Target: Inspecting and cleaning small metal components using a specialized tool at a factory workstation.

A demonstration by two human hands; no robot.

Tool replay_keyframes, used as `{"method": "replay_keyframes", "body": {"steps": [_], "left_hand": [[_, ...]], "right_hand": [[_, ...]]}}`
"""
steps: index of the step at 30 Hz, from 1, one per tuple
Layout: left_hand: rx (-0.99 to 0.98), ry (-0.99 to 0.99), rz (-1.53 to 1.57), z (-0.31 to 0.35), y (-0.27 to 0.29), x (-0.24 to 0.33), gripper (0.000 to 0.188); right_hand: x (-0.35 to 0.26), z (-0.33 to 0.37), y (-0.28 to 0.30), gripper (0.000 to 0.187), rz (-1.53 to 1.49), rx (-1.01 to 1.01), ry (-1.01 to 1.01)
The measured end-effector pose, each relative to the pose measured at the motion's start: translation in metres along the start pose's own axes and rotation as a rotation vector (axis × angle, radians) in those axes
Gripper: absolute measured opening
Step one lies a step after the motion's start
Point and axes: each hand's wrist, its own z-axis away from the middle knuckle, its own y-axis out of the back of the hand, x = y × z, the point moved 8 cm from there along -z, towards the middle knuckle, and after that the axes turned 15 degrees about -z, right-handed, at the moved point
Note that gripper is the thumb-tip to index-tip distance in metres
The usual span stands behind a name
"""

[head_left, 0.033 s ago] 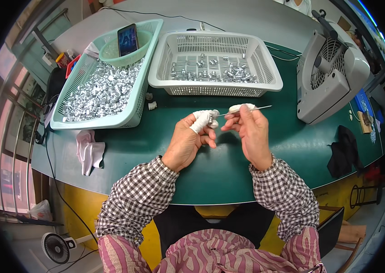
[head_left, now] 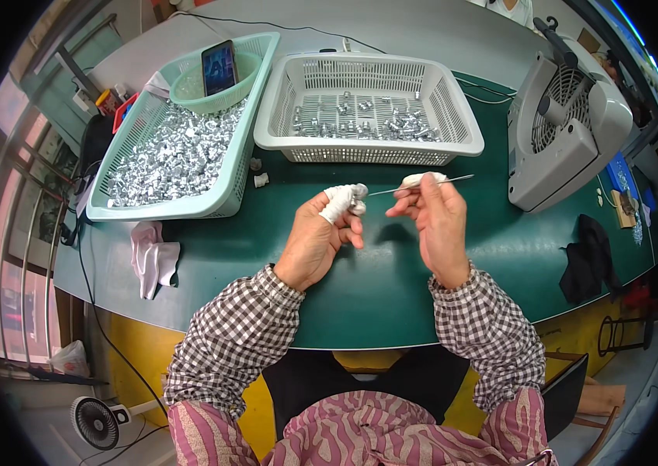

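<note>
My left hand (head_left: 315, 237), its thumb and finger wrapped in white covers, pinches a small silver metal part (head_left: 358, 206). My right hand (head_left: 439, 233) holds a thin metal rod (head_left: 461, 178), slim and pointed, like a needle file. A white cover wraps a finger of that hand as well. The rod's left end points at the metal part and lies close beside it; whether they touch I cannot tell. Both hands are over the green table top (head_left: 376, 303), in front of a white basket (head_left: 368, 153) with loose silver parts in it.
At the left stands a pale green basket (head_left: 247, 124) heaped with silver parts, a small bowl (head_left: 243, 84) and a phone (head_left: 219, 67) in it. Two small parts lie beside it. A pinkish cloth (head_left: 155, 259), a grey box fan (head_left: 566, 128) and a black cloth (head_left: 589, 260) lie around.
My right hand has drawn a little to the right with the rod, and my left hand has shifted slightly left with the metal part. The gap between the hands is wider.
</note>
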Motion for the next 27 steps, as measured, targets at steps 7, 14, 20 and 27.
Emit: {"method": "replay_keyframes", "body": {"steps": [7,14,20,27], "left_hand": [[0.014,0.064,0.145,-0.003,0.015,-0.006,0.029],[-0.057,0.126,0.143,-0.001,0.003,-0.014,0.029],[-0.079,0.127,0.134,-0.002,0.000,-0.017,0.029],[-0.067,0.177,0.122,0.003,-0.002,-0.015,0.024]], "right_hand": [[-0.020,0.016,-0.027,0.030,0.342,-0.120,0.243],[-0.023,0.036,-0.058,0.021,0.591,-0.384,0.483],[-0.021,0.037,-0.058,0.014,0.640,-0.401,0.498],[-0.021,0.038,-0.066,0.012,0.785,-0.460,0.595]]}}
